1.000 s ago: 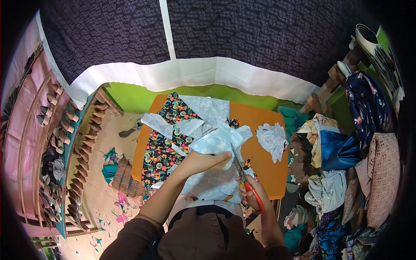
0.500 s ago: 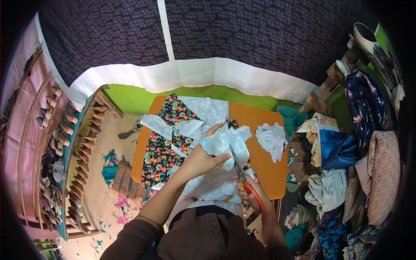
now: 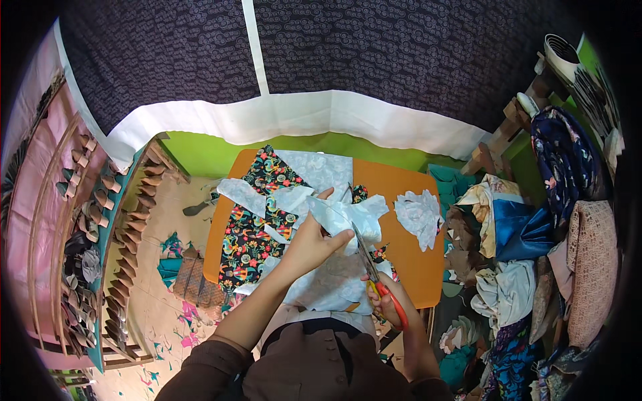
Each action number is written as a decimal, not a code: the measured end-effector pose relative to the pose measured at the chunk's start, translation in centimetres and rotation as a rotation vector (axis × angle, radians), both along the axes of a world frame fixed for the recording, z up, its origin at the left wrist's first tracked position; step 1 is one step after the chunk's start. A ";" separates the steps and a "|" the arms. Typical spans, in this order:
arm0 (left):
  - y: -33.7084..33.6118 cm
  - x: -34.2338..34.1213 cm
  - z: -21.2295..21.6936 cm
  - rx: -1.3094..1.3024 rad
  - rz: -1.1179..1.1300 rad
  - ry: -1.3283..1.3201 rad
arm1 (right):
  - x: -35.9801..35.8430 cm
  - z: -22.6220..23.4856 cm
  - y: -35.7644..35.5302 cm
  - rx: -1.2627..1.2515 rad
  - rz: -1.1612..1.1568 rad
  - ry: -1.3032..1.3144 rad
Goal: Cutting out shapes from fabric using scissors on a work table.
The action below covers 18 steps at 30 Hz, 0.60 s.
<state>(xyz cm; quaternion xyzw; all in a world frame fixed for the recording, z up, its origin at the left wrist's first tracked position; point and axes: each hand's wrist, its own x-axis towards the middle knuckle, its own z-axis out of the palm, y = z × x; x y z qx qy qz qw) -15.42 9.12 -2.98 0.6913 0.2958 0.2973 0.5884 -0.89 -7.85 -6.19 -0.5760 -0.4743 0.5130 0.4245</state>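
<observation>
Over the orange tabletop, my left hand grips a piece of fabric whose pale bluish-white side faces up. Its thumb presses on the near edge. My right hand is closed round the red and yellow handles of a pair of scissors, and the blades reach up against the fabric's right part. Black floral fabric lies under and to the left of my hands. Pale strips rest on top of it. To the right sits a crumpled pale scrap.
Shoe forms line a rack on the left. Piled fabrics, among them a shiny blue cloth, crowd the right side. A dark patterned curtain hangs beyond the table. Scraps litter the floor at left.
The held fabric has turned and folded a little under my left hand, which sits slightly lower. The scissor blades look closer together than before.
</observation>
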 end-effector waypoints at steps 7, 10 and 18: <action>-0.6 0.4 1.0 0.022 0.012 0.071 | -0.7 -0.1 0.3 -0.090 -0.066 0.165; -0.6 0.4 1.0 -0.061 -0.018 0.061 | -0.8 0.5 0.4 -0.093 -0.078 0.213; -0.3 -0.2 0.8 0.085 0.031 0.151 | -0.5 0.7 0.3 -0.147 -0.007 0.157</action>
